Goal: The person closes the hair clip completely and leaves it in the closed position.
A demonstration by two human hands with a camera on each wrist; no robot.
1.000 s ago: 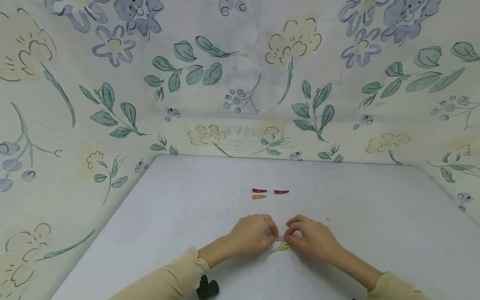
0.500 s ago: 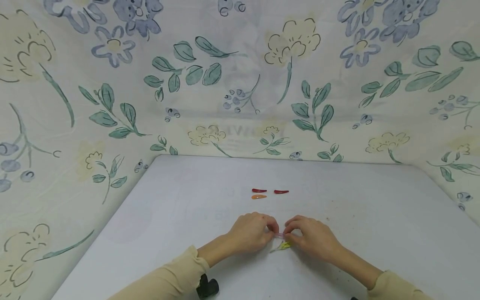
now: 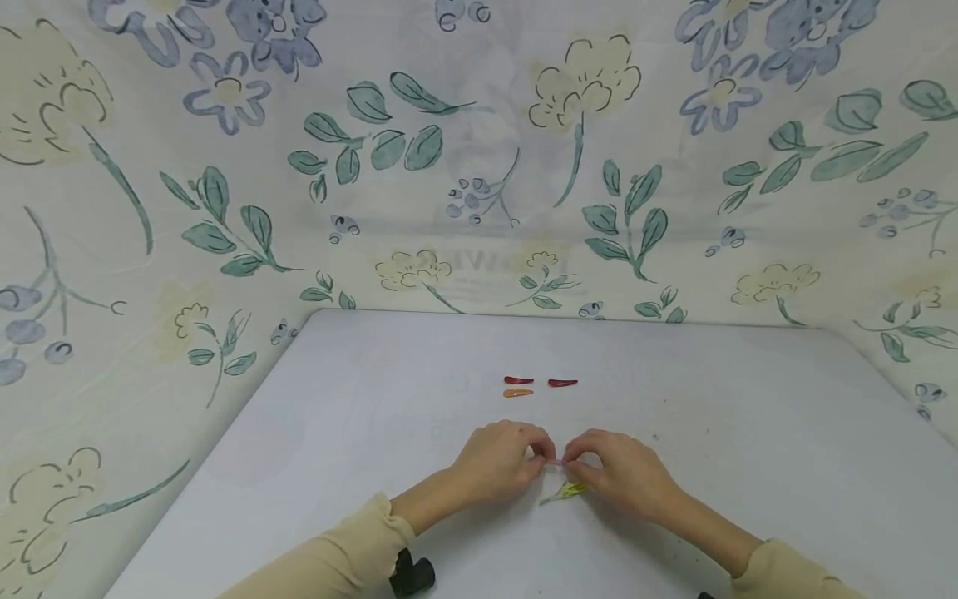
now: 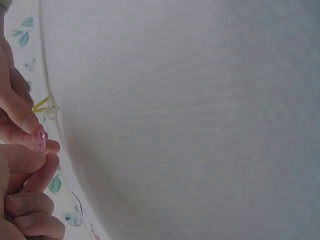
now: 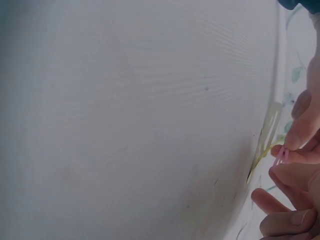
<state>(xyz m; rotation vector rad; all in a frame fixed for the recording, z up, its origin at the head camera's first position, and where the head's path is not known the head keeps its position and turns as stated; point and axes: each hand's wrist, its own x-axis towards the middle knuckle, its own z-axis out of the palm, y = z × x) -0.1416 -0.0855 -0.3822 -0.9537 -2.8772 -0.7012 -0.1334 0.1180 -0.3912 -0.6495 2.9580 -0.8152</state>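
A pink snap hair clip (image 3: 555, 462) is held between the two hands, just above the table. The left hand (image 3: 497, 462) pinches one end of it between thumb and fingers. The right hand (image 3: 629, 474) pinches the other end. In the left wrist view, the pink hair clip (image 4: 39, 140) shows its slots between the fingertips of both hands. On the table under the hands lie a yellow hair clip (image 3: 573, 490) and a whitish one (image 3: 550, 500), close together. The fingertips hide part of the pink clip in every view.
Beyond the hands, two red hair clips (image 3: 563, 383) (image 3: 518, 380) and an orange hair clip (image 3: 518, 393) lie on the white table (image 3: 374, 374). Flowered cloth (image 3: 479, 166) stands around the back and sides. A black device (image 3: 413, 576) sits under the left forearm.
Both hands have risen slightly away from the person with the pink hair clip, uncovering more of the yellow one. The fingertips have drawn a little closer together. The far clips lie where they were.
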